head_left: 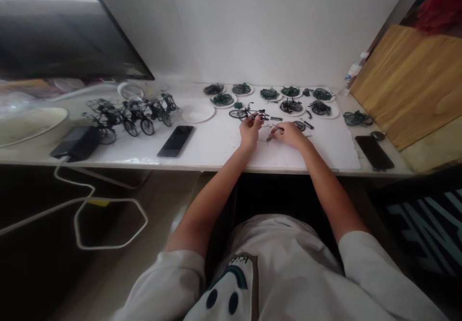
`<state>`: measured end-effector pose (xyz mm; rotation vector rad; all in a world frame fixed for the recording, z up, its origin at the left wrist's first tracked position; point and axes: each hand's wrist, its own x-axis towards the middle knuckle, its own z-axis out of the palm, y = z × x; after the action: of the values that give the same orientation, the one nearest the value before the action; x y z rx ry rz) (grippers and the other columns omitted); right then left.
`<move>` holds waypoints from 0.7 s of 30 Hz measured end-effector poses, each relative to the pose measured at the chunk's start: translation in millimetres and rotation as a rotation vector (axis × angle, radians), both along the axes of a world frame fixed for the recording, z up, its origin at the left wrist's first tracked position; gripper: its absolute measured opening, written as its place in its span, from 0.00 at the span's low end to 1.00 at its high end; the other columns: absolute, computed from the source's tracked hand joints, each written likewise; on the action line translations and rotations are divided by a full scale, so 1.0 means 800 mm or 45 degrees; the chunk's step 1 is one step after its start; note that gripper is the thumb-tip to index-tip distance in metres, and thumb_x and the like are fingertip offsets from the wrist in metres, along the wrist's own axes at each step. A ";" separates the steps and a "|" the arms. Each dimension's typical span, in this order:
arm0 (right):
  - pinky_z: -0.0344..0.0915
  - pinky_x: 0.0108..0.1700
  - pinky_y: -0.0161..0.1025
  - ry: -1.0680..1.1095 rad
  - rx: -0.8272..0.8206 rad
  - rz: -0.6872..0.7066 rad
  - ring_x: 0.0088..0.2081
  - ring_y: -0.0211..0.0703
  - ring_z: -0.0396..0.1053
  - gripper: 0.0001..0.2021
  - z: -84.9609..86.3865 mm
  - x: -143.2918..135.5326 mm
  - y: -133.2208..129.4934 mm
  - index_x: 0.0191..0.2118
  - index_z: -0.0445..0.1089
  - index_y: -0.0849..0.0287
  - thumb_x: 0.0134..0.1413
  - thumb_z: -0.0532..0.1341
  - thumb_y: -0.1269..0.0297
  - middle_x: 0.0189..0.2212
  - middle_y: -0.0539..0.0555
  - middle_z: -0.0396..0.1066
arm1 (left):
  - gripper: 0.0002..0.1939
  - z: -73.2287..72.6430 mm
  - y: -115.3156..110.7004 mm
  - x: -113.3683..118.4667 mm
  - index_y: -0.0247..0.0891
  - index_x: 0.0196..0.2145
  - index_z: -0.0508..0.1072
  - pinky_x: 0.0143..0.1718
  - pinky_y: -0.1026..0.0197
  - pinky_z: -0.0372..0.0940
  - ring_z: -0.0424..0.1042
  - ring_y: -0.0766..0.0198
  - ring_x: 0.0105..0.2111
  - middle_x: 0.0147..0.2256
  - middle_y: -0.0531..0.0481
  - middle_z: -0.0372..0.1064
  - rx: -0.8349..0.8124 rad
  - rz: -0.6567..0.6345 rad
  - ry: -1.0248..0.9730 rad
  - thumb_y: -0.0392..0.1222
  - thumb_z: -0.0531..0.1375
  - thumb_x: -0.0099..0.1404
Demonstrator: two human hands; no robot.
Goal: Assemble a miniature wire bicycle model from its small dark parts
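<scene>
Above the white sheet, my left hand point(250, 129) is closed on a small dark model bicycle frame point(249, 112), with one wheel showing at its left end. Just right of it, my right hand point(285, 132) is closed in a pinch, low over the sheet; a small, thin piece seems to be at its fingertips, too small to name. Near my right hand are a loose wheel point(299, 125) and small dark parts point(308, 124). Behind both hands, several white plates hold dark bicycle parts, one of them a plate of wheels point(290, 107).
Several assembled model bicycles point(137, 116) stand at the left, by a black box point(77, 143) with a white cable. A phone point(175, 141) lies left of my hands, another point(374, 151) at the far right. A bare white plate point(198, 112) sits behind the left phone.
</scene>
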<state>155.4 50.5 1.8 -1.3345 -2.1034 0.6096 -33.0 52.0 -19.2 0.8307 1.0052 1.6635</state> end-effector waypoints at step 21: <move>0.58 0.34 0.40 0.344 0.226 -0.454 0.27 0.42 0.60 0.16 0.012 0.023 0.028 0.39 0.79 0.58 0.63 0.64 0.49 0.23 0.48 0.64 | 0.20 0.004 -0.004 0.002 0.37 0.53 0.81 0.43 0.62 0.70 0.82 0.60 0.42 0.47 0.40 0.83 -0.001 0.012 0.097 0.50 0.73 0.68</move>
<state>173.5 73.1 11.6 -1.3940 -1.6146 0.4140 -31.6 48.6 -15.9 0.8955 1.0635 1.6494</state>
